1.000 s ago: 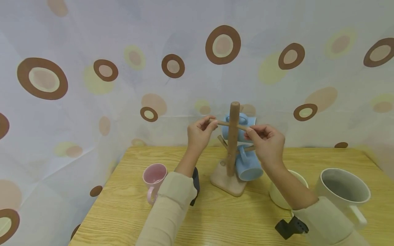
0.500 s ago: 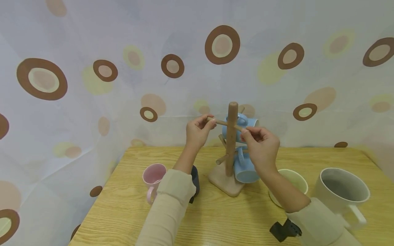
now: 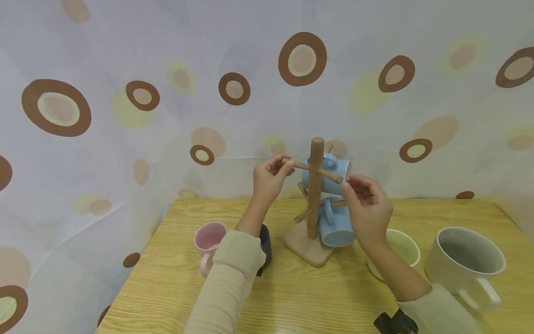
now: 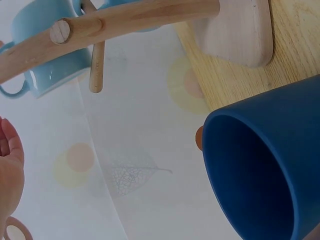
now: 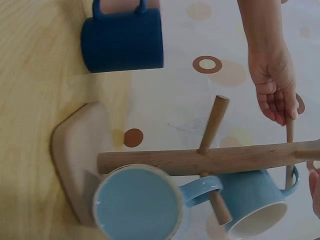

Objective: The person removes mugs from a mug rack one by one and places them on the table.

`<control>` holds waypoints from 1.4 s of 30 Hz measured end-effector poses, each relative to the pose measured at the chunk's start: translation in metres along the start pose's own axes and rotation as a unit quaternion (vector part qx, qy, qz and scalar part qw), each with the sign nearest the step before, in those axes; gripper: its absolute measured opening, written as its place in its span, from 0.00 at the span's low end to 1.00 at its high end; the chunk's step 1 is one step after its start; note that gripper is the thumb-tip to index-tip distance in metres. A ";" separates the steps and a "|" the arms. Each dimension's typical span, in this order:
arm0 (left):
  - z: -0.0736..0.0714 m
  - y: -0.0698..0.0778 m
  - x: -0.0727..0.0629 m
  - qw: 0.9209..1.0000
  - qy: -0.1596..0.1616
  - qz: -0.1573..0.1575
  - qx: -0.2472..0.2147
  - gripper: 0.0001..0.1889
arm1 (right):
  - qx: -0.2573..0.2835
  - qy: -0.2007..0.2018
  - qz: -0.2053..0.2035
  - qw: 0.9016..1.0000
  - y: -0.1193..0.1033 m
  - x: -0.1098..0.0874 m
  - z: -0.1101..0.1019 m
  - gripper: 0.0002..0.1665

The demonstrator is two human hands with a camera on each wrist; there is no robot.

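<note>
A wooden mug tree (image 3: 314, 190) stands on the table with two light blue mugs on its pegs, an upper mug (image 3: 335, 181) and a lower mug (image 3: 335, 225). My left hand (image 3: 268, 180) pinches the left end of an upper peg (image 3: 300, 165) between thumb and fingers. To the right of the post, my right hand (image 3: 370, 211) has loosely bent fingers and holds nothing. Its fingertips are close to the free end of the front upper peg (image 3: 332, 176) and overlap the upper mug's rim. The right wrist view shows the left hand (image 5: 275, 85) on its peg end.
A pink mug (image 3: 210, 237) stands left of the left sleeve. Beyond the right forearm are a pale yellow mug (image 3: 402, 248) and a large grey-white mug (image 3: 465, 255). A dark blue mug (image 5: 125, 45) stands beside the rack's base. Patterned cloth hangs behind the table (image 3: 175, 297).
My right hand has let go of the right-hand peg end and moved slightly right. The rack has turned a little, showing a lower front peg. The left hand keeps its pinch.
</note>
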State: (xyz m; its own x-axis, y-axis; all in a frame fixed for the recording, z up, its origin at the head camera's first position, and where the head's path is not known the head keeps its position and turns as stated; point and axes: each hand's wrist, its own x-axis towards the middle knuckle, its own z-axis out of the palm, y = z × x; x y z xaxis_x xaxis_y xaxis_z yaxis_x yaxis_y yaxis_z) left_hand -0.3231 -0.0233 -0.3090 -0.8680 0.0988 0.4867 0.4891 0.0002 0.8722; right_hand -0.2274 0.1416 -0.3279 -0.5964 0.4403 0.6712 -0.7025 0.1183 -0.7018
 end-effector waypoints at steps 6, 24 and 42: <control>0.000 0.001 -0.001 1.000 -0.004 0.003 -0.006 0.10 | -0.093 0.034 -0.050 0.994 0.018 -0.016 -0.018 0.16; -0.001 0.002 -0.003 1.000 -0.002 0.008 -0.012 0.11 | -0.246 -0.181 0.297 0.905 0.054 -0.015 -0.044 0.33; 0.001 0.002 -0.004 1.000 -0.004 0.006 -0.023 0.09 | -0.207 -0.248 0.479 0.816 0.065 -0.001 -0.035 0.45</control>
State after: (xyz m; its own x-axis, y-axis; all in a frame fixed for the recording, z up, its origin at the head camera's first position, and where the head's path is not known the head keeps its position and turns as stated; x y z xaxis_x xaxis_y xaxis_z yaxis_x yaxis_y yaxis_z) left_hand -0.3188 -0.0231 -0.3088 -0.8608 0.1068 0.4975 0.4955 -0.0469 0.8673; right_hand -0.2591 0.1799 -0.3827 -0.9511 0.1048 -0.2905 0.3083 0.2674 -0.9129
